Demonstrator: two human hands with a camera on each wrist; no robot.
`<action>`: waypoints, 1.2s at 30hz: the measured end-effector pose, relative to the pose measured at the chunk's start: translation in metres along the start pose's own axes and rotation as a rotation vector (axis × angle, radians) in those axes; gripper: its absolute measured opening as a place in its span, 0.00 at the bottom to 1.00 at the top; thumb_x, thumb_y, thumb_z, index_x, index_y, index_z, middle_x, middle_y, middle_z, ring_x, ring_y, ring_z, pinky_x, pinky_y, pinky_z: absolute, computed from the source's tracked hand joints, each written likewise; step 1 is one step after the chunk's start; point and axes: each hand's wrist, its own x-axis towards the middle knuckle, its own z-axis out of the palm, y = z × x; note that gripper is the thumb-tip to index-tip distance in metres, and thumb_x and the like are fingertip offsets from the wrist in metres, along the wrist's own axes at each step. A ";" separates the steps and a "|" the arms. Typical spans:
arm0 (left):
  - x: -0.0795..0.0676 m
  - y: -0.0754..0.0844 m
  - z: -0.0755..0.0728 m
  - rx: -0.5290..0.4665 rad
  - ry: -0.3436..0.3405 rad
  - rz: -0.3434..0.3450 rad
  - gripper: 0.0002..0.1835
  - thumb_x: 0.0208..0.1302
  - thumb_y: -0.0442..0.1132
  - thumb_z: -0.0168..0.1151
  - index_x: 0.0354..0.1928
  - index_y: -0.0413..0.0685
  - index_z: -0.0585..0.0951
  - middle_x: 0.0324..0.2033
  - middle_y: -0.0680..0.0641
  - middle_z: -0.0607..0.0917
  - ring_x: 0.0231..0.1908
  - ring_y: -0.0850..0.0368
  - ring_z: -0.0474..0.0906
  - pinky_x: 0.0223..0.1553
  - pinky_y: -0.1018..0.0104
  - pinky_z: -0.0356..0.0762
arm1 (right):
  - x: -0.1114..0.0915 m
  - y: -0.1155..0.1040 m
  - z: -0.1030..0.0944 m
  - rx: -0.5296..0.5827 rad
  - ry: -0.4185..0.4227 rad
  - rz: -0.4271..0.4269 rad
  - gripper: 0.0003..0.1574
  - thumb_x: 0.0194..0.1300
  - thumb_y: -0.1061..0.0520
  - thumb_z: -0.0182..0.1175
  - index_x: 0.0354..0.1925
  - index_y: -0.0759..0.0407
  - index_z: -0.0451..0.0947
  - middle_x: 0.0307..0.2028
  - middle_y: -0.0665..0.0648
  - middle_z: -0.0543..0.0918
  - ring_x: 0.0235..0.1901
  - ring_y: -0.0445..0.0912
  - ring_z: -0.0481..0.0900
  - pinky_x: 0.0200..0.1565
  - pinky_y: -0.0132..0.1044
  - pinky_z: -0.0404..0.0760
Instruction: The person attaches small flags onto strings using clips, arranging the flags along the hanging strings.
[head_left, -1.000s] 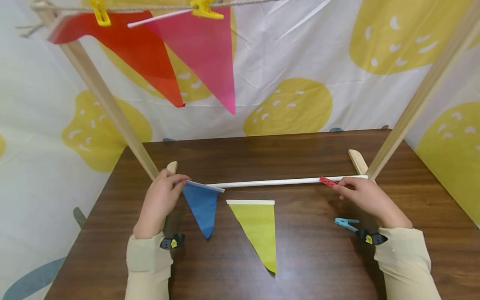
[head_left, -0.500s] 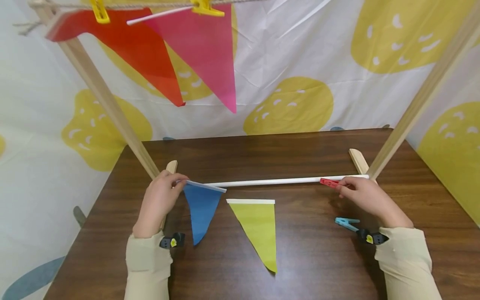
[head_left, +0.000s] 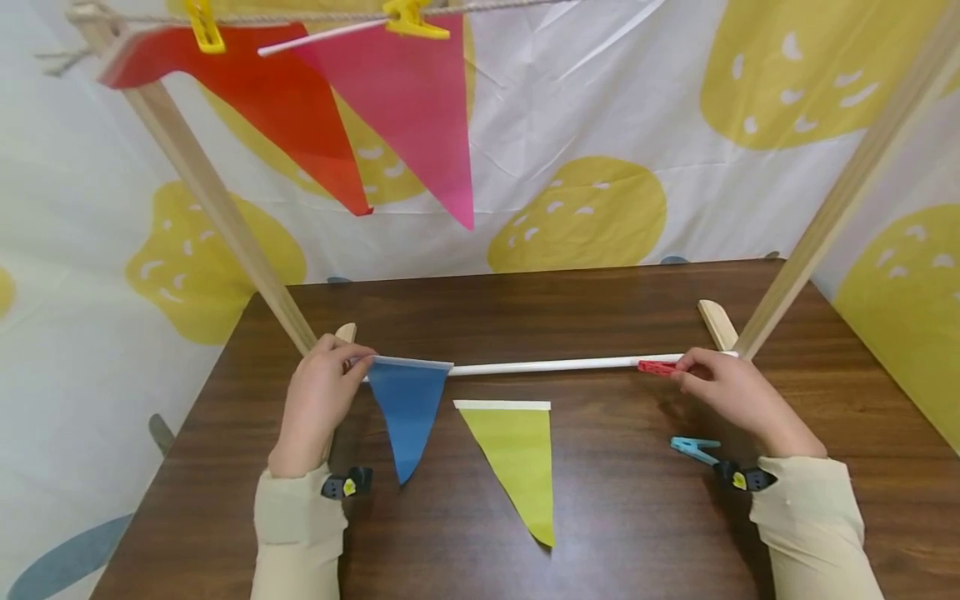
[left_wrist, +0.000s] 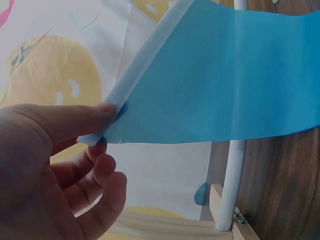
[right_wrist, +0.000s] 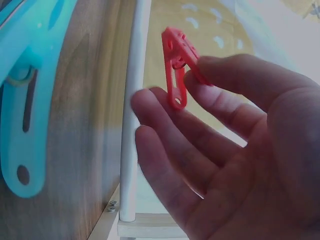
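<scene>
We see a dark brown, wood-grained tabletop (head_left: pixel 622 500) with a pale sheen toward the near side; on it we find a yellow-green triangular pennant (head_left: pixel 517 458) of thin sheet material, its straight edge bound by a white strip (head_left: pixel 502 405) at the back, its tip toward us; to its right, well apart, lies a light blue plastic clothespin (head_left: pixel 693 448), its arms spread rightward; farther back we see a pale wooden left foot (head_left: pixel 346 332), partly hidden, and a matching right foot (head_left: pixel 717 323).

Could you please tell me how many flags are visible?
4: the red flag and pink flag hang from the rope, the left hand holds the blue flag, and the yellow-green flag lies on the table.
</scene>
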 end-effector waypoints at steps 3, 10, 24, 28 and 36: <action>0.001 0.003 0.000 -0.005 0.010 0.004 0.11 0.62 0.43 0.59 0.41 0.47 0.84 0.34 0.47 0.76 0.30 0.53 0.71 0.31 0.61 0.67 | -0.001 0.000 -0.001 0.000 0.032 -0.004 0.09 0.63 0.50 0.57 0.34 0.54 0.77 0.27 0.50 0.81 0.27 0.44 0.73 0.30 0.36 0.69; 0.003 0.008 0.003 -0.008 0.049 0.083 0.11 0.61 0.41 0.60 0.43 0.49 0.84 0.35 0.48 0.80 0.28 0.55 0.74 0.29 0.63 0.69 | -0.002 0.001 -0.004 -0.004 0.064 0.007 0.10 0.63 0.50 0.57 0.34 0.56 0.78 0.28 0.52 0.81 0.27 0.45 0.72 0.30 0.37 0.68; 0.003 0.011 0.003 0.022 0.022 0.014 0.08 0.61 0.44 0.60 0.41 0.53 0.81 0.32 0.50 0.84 0.23 0.55 0.73 0.23 0.64 0.68 | 0.003 -0.011 -0.001 0.011 0.094 -0.044 0.13 0.62 0.48 0.58 0.38 0.55 0.80 0.36 0.55 0.82 0.34 0.47 0.76 0.36 0.40 0.71; 0.003 0.014 0.004 0.023 0.013 0.007 0.08 0.61 0.45 0.60 0.41 0.53 0.79 0.31 0.50 0.84 0.21 0.56 0.71 0.20 0.66 0.65 | 0.004 -0.018 -0.005 0.020 0.091 -0.042 0.15 0.61 0.45 0.59 0.39 0.54 0.79 0.34 0.54 0.83 0.32 0.46 0.75 0.34 0.38 0.71; 0.006 0.020 0.012 0.027 0.011 0.063 0.09 0.60 0.46 0.61 0.40 0.54 0.81 0.33 0.51 0.87 0.22 0.57 0.76 0.21 0.66 0.67 | -0.002 -0.017 -0.009 -0.016 0.123 -0.041 0.12 0.60 0.45 0.60 0.36 0.51 0.80 0.29 0.50 0.81 0.27 0.39 0.72 0.30 0.34 0.69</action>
